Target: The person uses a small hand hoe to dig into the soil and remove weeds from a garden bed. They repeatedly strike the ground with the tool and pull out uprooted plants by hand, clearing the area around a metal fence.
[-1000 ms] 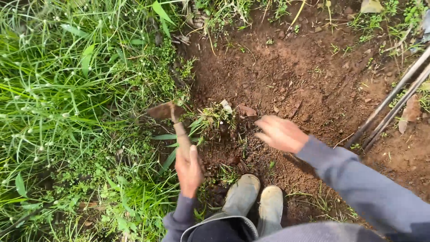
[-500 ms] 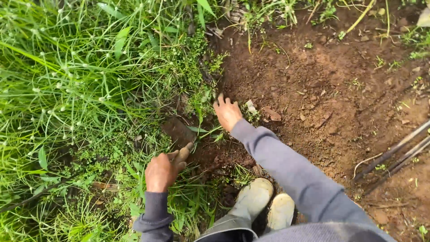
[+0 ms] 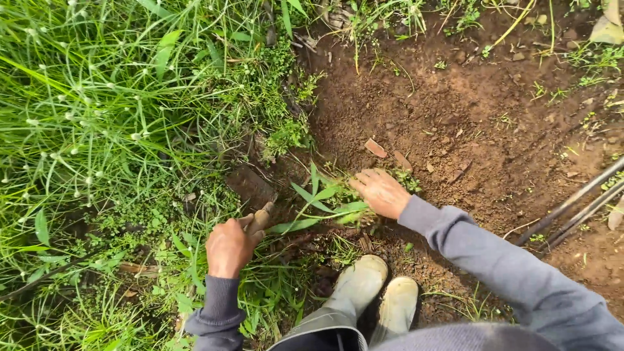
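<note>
My left hand [image 3: 227,247] grips the short wooden handle of a small hoe [image 3: 255,195]. Its flat dark blade is sunk in the ground at the edge of the grass. My right hand [image 3: 380,192] lies on a clump of uprooted weeds [image 3: 325,205] with long green leaves, fingers curled over it, on bare brown soil [image 3: 455,123]. Both arms wear grey sleeves. My two pale rubber boots [image 3: 377,296] stand just below the hands.
Thick tall grass [image 3: 97,130] with small white seed heads fills the left half. Two thin dark rods [image 3: 578,205] lie slanted at the right edge. A reddish shard [image 3: 375,148] and dry leaves dot the soil.
My right hand has drawn back from the grass edge toward me, dragging the weed clump onto the bare soil. My left hand has kept the hoe in the ground.
</note>
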